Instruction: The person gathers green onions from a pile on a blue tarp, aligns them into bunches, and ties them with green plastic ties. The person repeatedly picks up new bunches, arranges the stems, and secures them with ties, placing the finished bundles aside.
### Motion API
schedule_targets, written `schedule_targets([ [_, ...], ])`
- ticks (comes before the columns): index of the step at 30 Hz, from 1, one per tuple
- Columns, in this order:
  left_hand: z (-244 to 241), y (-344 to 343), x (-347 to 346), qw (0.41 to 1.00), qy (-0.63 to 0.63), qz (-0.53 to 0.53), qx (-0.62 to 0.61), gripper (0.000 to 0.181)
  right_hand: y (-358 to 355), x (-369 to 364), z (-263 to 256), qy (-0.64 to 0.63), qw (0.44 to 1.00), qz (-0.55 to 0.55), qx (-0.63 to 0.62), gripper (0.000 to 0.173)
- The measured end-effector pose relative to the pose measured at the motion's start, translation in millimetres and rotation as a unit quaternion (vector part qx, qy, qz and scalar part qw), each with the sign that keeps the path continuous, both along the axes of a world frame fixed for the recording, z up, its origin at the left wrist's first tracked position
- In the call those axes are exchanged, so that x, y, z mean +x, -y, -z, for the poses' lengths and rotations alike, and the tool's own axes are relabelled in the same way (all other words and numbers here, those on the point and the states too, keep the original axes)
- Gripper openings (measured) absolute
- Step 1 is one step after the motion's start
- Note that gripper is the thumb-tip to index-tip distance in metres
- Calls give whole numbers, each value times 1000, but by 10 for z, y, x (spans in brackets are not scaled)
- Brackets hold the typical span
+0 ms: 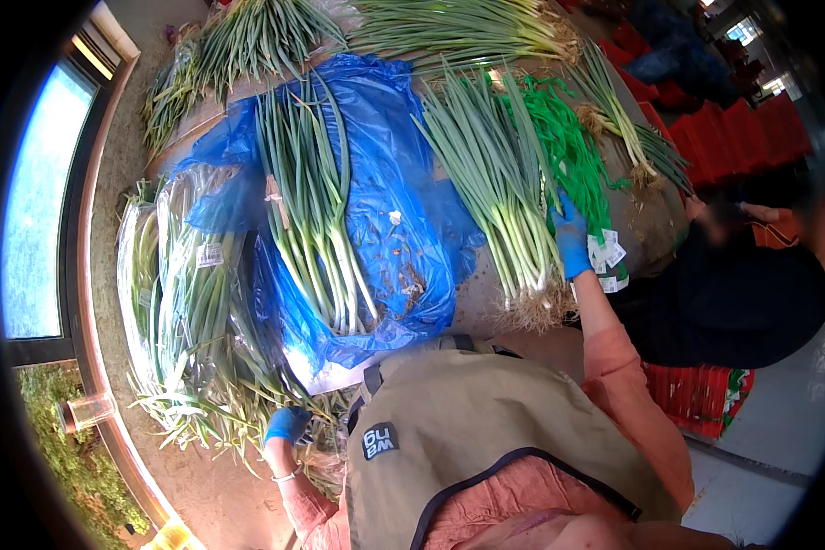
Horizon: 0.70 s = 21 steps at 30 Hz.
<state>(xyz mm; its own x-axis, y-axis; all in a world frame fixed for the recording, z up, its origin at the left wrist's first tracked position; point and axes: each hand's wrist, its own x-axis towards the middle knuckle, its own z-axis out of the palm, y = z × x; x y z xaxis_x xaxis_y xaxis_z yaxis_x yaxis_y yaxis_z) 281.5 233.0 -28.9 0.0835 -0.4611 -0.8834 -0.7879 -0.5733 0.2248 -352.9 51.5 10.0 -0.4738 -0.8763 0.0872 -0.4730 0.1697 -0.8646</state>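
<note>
My right hand [570,237], in a blue glove, rests against the right side of a bunch of green onions [502,185] with roots attached. Its fingers lie between that bunch and a heap of green tag strips [570,151]; whether they grip anything is unclear. My left hand [289,425], also gloved in blue, is low on the left among loose green leaves [227,412], its fingers partly hidden. Between the hands, a smaller bunch of green onions [313,227] lies on a blue plastic sheet [392,206] scattered with soil. Left of it are green onions in clear plastic bags [199,275].
More green onions [460,31] and a leafy pile [254,41] lie along the far side. A few stalks [622,127] sit at the right edge. Beside me on the right is another person [735,289] in dark clothing. Red crates [742,141] stand beyond; a window [45,206] is at left.
</note>
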Motion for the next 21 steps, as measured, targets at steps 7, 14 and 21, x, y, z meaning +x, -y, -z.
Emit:
schedule_targets([
  [7, 265, -94, 114, 998, -2, 38, -45, 29, 61, 19, 27, -5, 1000, -19, 23, 39],
  [14, 122, -61, 48, 997, 10, 48, -55, 30, -17, 652, -115, -338, 915, -129, 179, 29],
  [21, -30, -4, -46, 999, 7, 27, -35, 28, 95, 604, 94, -411, 864, -129, 261, 40],
])
